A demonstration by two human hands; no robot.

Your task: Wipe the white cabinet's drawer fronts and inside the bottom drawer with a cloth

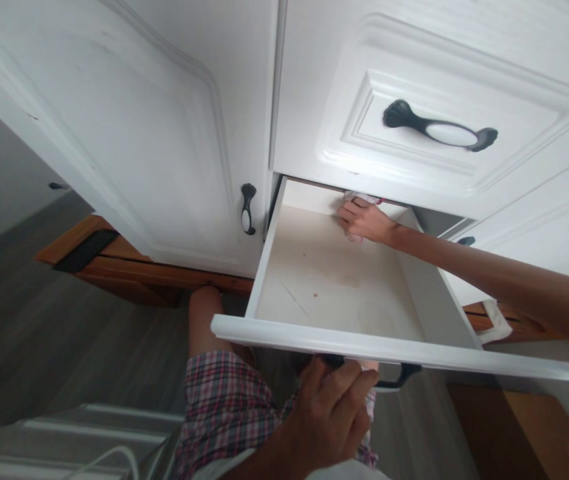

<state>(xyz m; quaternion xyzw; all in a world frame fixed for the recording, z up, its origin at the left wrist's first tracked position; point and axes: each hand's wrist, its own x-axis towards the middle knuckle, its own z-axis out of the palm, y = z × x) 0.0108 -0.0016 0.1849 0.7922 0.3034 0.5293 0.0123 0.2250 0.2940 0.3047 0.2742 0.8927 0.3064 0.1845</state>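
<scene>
A white drawer (pixel 309 267) is pulled out from the cabinet, with a few small stains on its bottom. Deep inside it, my right hand (pixel 362 219) is closed on a pale cloth (pixel 356 235) with a bit of red at one edge, pressed near the back panel. At the drawer front, my left hand (pixel 332 410) has its fingers wrapped round the dark drawer handle (pixel 399 380). Part of that handle is hidden behind the fingers.
Above the drawer is a closed drawer front (pixel 334 80) with a black-and-white handle. A white cabinet door (pixel 174 153) stands to the left. Wooden planks (pixel 114 267) run beneath the cabinet. A brown cardboard box (pixel 529 427) lies on the floor at lower right.
</scene>
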